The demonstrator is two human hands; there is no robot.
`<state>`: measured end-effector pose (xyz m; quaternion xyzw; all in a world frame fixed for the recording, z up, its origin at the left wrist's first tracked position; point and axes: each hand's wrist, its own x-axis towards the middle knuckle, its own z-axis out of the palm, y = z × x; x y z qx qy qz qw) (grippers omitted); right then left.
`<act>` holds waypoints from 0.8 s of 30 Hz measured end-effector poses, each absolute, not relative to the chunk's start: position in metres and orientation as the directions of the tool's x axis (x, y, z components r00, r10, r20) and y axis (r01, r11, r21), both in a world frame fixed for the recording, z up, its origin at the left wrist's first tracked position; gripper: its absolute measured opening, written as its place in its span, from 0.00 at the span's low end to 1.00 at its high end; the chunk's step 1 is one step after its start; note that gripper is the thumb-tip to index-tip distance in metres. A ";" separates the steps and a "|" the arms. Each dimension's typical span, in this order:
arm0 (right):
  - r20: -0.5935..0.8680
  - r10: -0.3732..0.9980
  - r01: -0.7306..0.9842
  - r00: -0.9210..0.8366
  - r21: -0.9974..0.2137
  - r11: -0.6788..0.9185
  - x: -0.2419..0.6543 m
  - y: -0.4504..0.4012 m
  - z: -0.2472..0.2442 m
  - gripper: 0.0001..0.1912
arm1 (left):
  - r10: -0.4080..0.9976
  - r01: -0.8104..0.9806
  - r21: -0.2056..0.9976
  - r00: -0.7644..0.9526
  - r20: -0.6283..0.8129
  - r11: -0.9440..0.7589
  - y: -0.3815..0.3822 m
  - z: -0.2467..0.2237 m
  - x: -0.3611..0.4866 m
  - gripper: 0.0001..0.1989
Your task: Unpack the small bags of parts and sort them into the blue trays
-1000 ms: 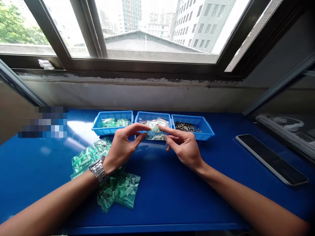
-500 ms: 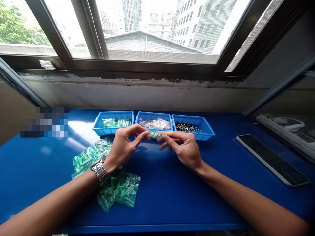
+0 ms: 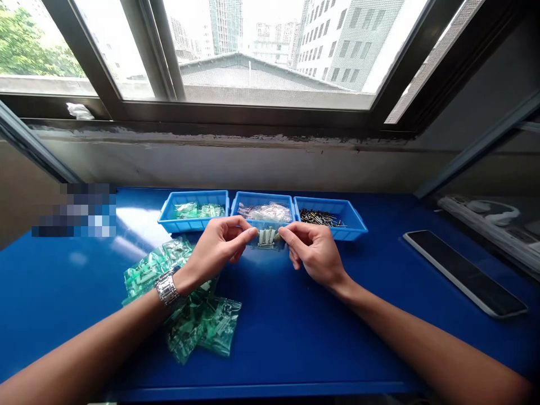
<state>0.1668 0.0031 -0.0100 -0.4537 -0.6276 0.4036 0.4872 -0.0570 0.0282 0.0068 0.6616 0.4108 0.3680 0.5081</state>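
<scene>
Background: dark-framed window (image 3: 270,115) above a grey concrete sill, tower blocks beyond the glass.
Surface: glossy blue workbench top (image 3: 295,349).
Landmark: middle rectangular blue plastic tray (image 3: 262,195), holding clear plastic packets (image 3: 265,212).
Beside landmark: to its left, matching blue tray (image 3: 193,195) of green-tinted packets (image 3: 198,210); to its right, matching blue tray (image 3: 333,200) of loose dark metal pins (image 3: 319,217).
Held item: small clear plastic bag of silver metal pins (image 3: 266,239), just in front of the landmark's near rim, level between both hands; pins' long axes pointing toward the window.
Left hand (image 3: 215,247): thumb and fingers together, clamped on the bag's left edge; silver link wristwatch (image 3: 167,288) on the wrist.
Right hand (image 3: 314,252): thumb and fingers together, clamped on the bag's right edge.
Nearer hand: neither, bag about equally far from each.
Front-left of landmark: loose heap of green-tinted plastic packets (image 3: 181,320), partly under the left forearm.
Far right of landmark: flat black slab-shaped tablet (image 3: 464,273).
</scene>
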 end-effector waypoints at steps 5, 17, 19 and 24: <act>0.232 0.966 0.167 -0.116 -0.954 0.249 0.167 0.003 -0.009 0.17 | 0.910 0.177 0.976 0.412 0.040 -0.123 0.030 0.007 -0.058 0.18; 0.279 0.954 0.150 -0.108 -0.944 0.293 0.167 0.003 -0.015 0.18 | 0.879 0.200 0.884 0.330 0.345 -0.423 0.027 0.000 -0.057 0.08; 0.285 0.952 0.147 -0.110 -0.943 0.299 0.167 0.002 -0.014 0.18 | 0.869 0.204 0.868 0.318 0.379 -0.453 0.026 -0.001 -0.057 0.08; 0.297 0.948 0.147 -0.116 -0.939 0.312 0.167 0.002 -0.012 0.17 | 0.866 0.216 0.861 0.320 0.384 -0.461 0.025 0.001 -0.057 0.10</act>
